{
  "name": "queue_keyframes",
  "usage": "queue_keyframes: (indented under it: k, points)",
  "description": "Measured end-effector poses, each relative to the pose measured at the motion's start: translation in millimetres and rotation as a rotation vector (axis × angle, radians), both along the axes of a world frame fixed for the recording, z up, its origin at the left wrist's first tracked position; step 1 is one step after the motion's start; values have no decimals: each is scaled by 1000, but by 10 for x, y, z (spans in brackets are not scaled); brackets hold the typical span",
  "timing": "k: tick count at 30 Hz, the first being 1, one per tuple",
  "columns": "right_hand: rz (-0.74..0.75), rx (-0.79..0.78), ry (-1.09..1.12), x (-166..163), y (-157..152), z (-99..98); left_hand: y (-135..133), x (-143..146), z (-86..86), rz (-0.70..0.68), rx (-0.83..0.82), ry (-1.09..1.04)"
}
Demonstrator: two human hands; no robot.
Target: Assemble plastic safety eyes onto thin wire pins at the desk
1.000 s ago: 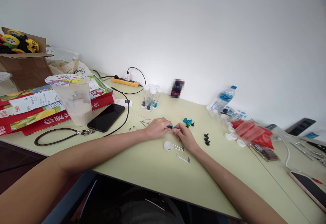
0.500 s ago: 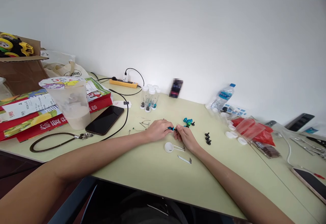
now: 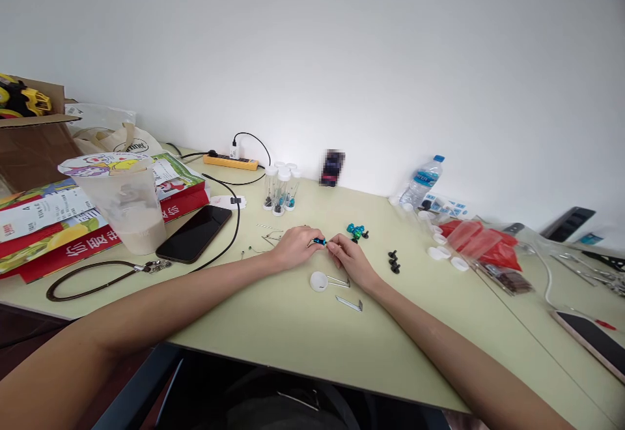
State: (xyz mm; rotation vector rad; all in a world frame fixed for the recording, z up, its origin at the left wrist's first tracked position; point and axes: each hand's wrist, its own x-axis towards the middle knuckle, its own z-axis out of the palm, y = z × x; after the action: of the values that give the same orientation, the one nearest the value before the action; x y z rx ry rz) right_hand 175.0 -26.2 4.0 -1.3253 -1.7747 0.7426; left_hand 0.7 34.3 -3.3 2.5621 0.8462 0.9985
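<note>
My left hand (image 3: 294,247) pinches a small shiny blue and black part (image 3: 319,242) between thumb and fingers. Close against its right end are the closed fingertips of my right hand (image 3: 354,260); what they grip is too small to make out. Below the hands lies a round white cap (image 3: 319,281), with thin metal L-shaped keys (image 3: 338,281) beside it. More bent metal keys (image 3: 349,303) lie nearer the front edge. Beyond my right hand sit teal and green small parts (image 3: 357,229), and further right several black knob-like pieces (image 3: 393,262). Thin metal sticks (image 3: 269,237) lie beyond my left hand.
Clear tubes with white caps (image 3: 280,189) stand behind the hands. At left are a phone (image 3: 194,234), a drink cup (image 3: 122,205), a cord loop (image 3: 88,273) and a power strip (image 3: 229,160). A water bottle (image 3: 424,181), white caps (image 3: 436,253) and red bags (image 3: 483,244) occupy the right.
The view has shifted slightly. My two hands have come a little closer together, and the blue and black part now meets my right fingertips more closely. The loose things lie as before.
</note>
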Motion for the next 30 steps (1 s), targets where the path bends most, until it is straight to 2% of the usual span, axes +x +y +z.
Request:
queue_keyframes:
  k: [4,10,16,21,30]
  points:
    - [-14,21,17,9,7,3,8,-3,-2,-10,1,24]
    - [12,-29,-15,0,0,20,-6,-7,9,-24,14,5]
    - [-44,30,4,16,-2,7,-2,-11,2,-24,10,-6]
    - [-9,-6,-17,16,0,10,-10,-10,8,-28,15,-12]
    - [-43,8,-7,22,7,2,-8,-9,20,-41,10,-4]
